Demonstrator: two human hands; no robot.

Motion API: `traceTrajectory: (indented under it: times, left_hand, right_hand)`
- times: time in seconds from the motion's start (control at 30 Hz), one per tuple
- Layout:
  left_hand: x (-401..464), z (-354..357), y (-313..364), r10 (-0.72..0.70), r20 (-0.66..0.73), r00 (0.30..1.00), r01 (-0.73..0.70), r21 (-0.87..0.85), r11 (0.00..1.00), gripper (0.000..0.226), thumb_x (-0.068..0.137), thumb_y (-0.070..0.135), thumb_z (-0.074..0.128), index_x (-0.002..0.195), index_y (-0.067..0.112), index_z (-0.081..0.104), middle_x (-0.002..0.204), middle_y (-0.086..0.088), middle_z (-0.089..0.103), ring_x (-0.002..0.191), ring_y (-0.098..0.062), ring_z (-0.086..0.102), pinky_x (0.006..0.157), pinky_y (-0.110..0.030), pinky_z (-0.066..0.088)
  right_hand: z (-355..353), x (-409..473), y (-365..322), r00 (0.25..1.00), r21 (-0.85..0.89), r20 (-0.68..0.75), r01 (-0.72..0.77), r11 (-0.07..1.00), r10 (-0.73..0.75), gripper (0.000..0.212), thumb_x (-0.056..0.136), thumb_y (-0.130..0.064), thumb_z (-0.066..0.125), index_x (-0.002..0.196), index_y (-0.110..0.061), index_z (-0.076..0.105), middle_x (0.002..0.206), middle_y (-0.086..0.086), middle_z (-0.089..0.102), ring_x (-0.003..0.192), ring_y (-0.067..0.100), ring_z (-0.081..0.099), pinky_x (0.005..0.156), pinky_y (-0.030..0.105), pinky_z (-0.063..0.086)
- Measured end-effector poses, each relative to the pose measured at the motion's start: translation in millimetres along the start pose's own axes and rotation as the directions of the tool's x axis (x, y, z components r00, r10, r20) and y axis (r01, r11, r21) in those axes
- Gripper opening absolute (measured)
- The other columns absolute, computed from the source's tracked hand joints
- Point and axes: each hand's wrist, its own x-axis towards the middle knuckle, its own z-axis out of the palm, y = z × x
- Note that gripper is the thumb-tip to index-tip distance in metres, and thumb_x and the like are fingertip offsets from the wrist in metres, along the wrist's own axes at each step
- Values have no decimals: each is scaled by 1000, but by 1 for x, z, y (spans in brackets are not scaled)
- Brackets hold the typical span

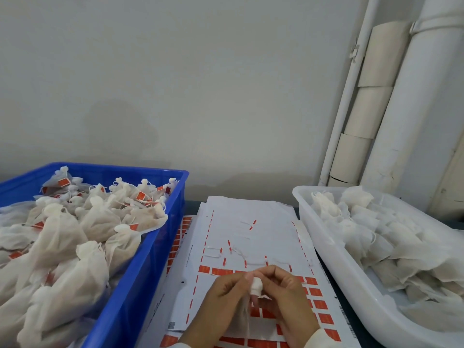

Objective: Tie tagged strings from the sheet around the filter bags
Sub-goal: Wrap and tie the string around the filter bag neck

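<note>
Pale grey wall (200,84) rises behind a dark worktop where the sheet (251,229) of red-tagged strings lies flat between 2 bins. Just above the sheet's near end, the left hand (226,290) and right hand (283,292) both pinch the gathered neck of 1 filter bag (256,285), its body hanging down between the wrists. Fingers of both hands are curled tight around that neck, so the tying step looks to be in hand; whether a string is already looped there is too small to tell. Next would likely come cinching a knot, then dropping the bag into the blue bin (140,272) at left, heaped with tied bags (75,234). Untied bags (371,237) wait in the white bin (334,267) at right. Loose strings (238,249) scattered on the sheet could snag. White pipes (406,116) stand in the corner.
</note>
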Motion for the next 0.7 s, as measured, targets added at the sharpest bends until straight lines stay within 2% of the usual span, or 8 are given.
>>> traceTrajectory:
  times: [0.1, 0.17, 0.3, 0.4, 0.5, 0.6, 0.7]
  left_hand:
    - [3, -1, -5, -75, -69, 995, 74, -23, 997, 35, 93, 35, 43, 69, 27, 67, 60, 18, 64, 61, 12, 58, 55, 2, 40]
    - [5, -1, -8, -79, -88, 993, 75, -41, 996, 29, 95, 33, 43, 77, 27, 65, 66, 16, 66, 66, 10, 60, 57, 1, 41]
    - [6, 1, -12, -70, -104, 992, 65, -48, 997, 27, 95, 29, 42, 84, 19, 63, 79, 1, 63, 74, -2, 58, 65, -3, 44]
    - [6, 3, -13, -87, -109, 990, 80, -63, 995, 29, 95, 28, 43, 78, 18, 64, 73, 4, 63, 67, 2, 59, 61, -2, 43]
    - [8, 4, -10, -134, -149, 980, 125, -69, 990, 32, 95, 30, 44, 72, 20, 64, 70, 6, 63, 66, 1, 59, 55, 0, 42]
    - [9, 3, -6, -205, -200, 958, 184, -120, 976, 29, 95, 31, 42, 74, 25, 60, 75, 8, 62, 70, -4, 58, 48, -1, 41]
    - [9, 3, -3, -271, -192, 943, 243, -158, 957, 25, 96, 32, 39, 76, 30, 54, 78, 12, 58, 72, -4, 55, 48, -3, 41]
  right_hand:
    - [5, -2, 4, 983, 204, 55, -185, 962, 177, 10, 87, 3, 54, 86, 5, 64, 62, 20, 64, 44, 19, 59, 41, 26, 51]
    - [6, -2, 5, 978, 257, 55, -209, 944, 202, 14, 89, 3, 52, 87, 7, 65, 60, 20, 64, 43, 19, 59, 41, 24, 51]
    - [5, -3, 2, 978, 255, 86, -206, 945, 190, 26, 89, 1, 51, 73, 3, 71, 56, 19, 60, 45, 20, 58, 43, 24, 52]
    - [5, -3, 1, 992, 103, 65, -113, 988, 107, 15, 87, 0, 55, 77, 1, 65, 59, 17, 62, 52, 20, 60, 51, 27, 50]
    - [5, -5, 2, 995, -106, 48, 88, 990, -83, 6, 84, -3, 62, 79, 1, 65, 65, 15, 67, 59, 20, 63, 59, 29, 54]
    - [7, -8, 5, 966, -309, 49, 257, 915, -255, 10, 84, -7, 63, 78, -11, 70, 67, 6, 70, 64, 17, 66, 62, 25, 55]
    - [9, -8, 9, 935, -445, 41, 332, 832, -351, 13, 84, -8, 65, 77, -17, 70, 68, -2, 70, 66, 14, 66, 61, 23, 55]
